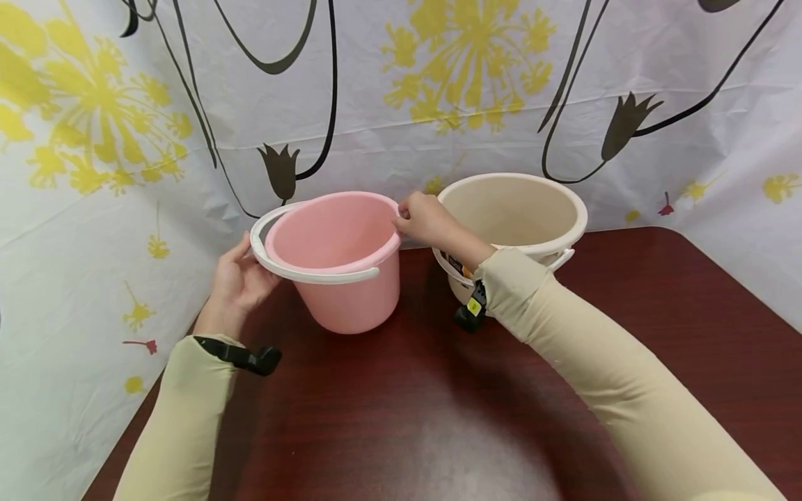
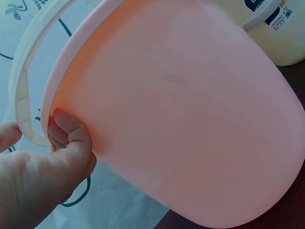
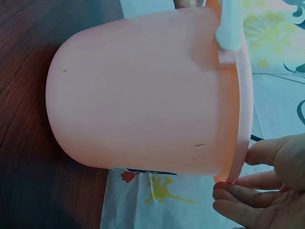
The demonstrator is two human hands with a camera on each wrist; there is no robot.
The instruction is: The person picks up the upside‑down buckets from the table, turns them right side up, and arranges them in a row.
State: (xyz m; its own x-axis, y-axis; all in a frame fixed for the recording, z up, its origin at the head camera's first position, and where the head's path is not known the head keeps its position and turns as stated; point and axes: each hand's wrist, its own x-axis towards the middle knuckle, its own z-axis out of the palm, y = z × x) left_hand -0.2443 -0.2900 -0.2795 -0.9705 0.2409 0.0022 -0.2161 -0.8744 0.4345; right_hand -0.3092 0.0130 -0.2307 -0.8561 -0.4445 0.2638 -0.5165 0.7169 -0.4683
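A pink bucket [image 1: 354,299] with a white handle [image 1: 313,277] is between my hands, slightly tilted, its base low over the table. My left hand [image 1: 241,278] is at its left side. In the left wrist view, curled fingers [image 2: 71,131] tuck under the bucket's rim while the thumb touches the white handle. The right hand [image 1: 432,219] pinches the far right of the rim, with thumb and fingers on either side of it in the right wrist view. The handle hangs down over the bucket's near side. Inside, the pink bucket shows nothing.
Right of the pink bucket stands a larger beige bucket [image 1: 520,202], partly hidden behind my right forearm. It has a pale handle and a dark label [image 2: 281,19]. The dark red-brown table [image 1: 388,417] meets a white patterned cloth [image 1: 388,118] at the back and left.
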